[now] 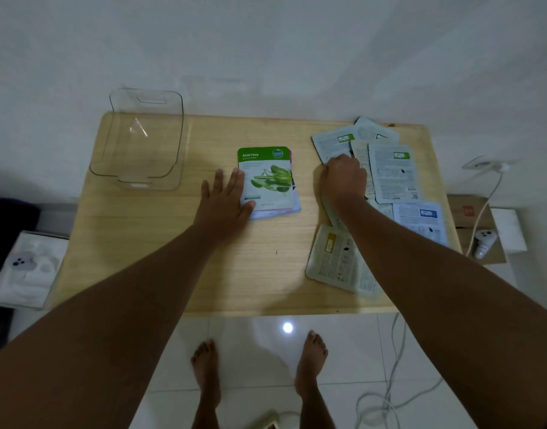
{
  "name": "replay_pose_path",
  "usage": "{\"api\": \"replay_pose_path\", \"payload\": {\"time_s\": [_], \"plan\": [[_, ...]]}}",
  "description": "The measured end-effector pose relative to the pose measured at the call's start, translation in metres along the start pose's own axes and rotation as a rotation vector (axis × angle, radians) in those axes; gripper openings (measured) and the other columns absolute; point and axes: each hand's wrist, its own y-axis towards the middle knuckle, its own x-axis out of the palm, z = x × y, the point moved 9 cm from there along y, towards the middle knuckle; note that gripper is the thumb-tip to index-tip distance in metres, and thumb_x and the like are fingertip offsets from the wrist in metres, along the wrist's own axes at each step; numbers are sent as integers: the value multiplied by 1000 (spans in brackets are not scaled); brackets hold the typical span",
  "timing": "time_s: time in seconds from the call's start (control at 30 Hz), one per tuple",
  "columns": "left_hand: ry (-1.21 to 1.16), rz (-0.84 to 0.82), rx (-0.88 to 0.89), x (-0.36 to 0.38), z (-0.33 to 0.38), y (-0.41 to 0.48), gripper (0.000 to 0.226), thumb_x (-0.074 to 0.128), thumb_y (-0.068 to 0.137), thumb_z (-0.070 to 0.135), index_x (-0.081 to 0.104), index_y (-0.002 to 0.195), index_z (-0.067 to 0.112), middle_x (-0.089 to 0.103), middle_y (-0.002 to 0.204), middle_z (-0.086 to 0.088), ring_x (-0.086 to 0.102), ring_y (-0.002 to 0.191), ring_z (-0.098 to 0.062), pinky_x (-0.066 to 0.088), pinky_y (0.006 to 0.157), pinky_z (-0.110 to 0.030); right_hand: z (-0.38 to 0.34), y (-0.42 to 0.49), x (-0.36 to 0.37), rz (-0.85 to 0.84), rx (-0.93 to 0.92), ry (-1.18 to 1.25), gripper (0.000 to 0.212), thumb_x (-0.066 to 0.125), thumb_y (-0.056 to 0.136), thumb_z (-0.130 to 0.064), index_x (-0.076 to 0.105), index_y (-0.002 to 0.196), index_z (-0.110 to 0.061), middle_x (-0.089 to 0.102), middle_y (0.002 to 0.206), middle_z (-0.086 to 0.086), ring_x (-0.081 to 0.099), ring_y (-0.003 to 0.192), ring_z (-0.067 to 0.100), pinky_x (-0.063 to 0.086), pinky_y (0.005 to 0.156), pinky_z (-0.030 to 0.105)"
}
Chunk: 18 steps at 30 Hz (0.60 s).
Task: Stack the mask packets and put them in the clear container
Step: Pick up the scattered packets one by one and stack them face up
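A small stack of mask packets [267,181] lies at the middle of the wooden table [160,249], a green Aloe Vera packet on top, face up. My left hand [224,201] rests flat with fingers spread on the stack's left edge. Several loose packets [393,171] lie face down at the right side of the table. My right hand [343,178] is curled over their left edge, fingers touching a packet with a green label [334,144]; whether it grips the packet is unclear. The clear container [142,137] stands at the far left corner, nothing inside.
A white wall runs behind the table. A white box with a controller [24,267] sits on the floor at left. At right are a cardboard box [470,218], another controller [484,239] and white cables [393,366]. My bare feet stand on the tiled floor.
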Motion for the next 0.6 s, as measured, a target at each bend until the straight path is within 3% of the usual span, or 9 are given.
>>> {"api": "replay_pose_path", "payload": {"time_s": [0.13,0.3,0.47,0.6], "plan": [[-1,-1,-2,0,0,-1,74,33,100,48,3,157,12,7,166,-7,-2,153,-37,0,120,-57,1,1,-7,20,-39,16,30,44,96,-26,64,103,-5,67,101,15,62,96,35,50,89,49],[-12,-17,-14,-1,0,1,74,33,99,48,2,157,13,6,167,-6,-4,153,-36,0,120,-57,-4,0,-44,170,20,400,24,44,97,-25,57,98,-5,66,89,14,64,79,33,53,68,44],[-40,-40,-27,-3,2,1,75,35,99,48,2,157,14,6,167,-6,-5,152,-36,0,120,-57,-7,-20,-77,356,139,840,13,54,92,-17,56,85,-6,58,72,2,53,61,18,35,49,17],[-43,-41,-27,-2,1,1,75,37,98,47,4,157,14,6,167,-6,-4,152,-37,1,120,-58,-22,-38,-54,315,230,1013,9,59,88,-10,59,84,-2,57,73,-3,49,64,10,36,54,12]]}}
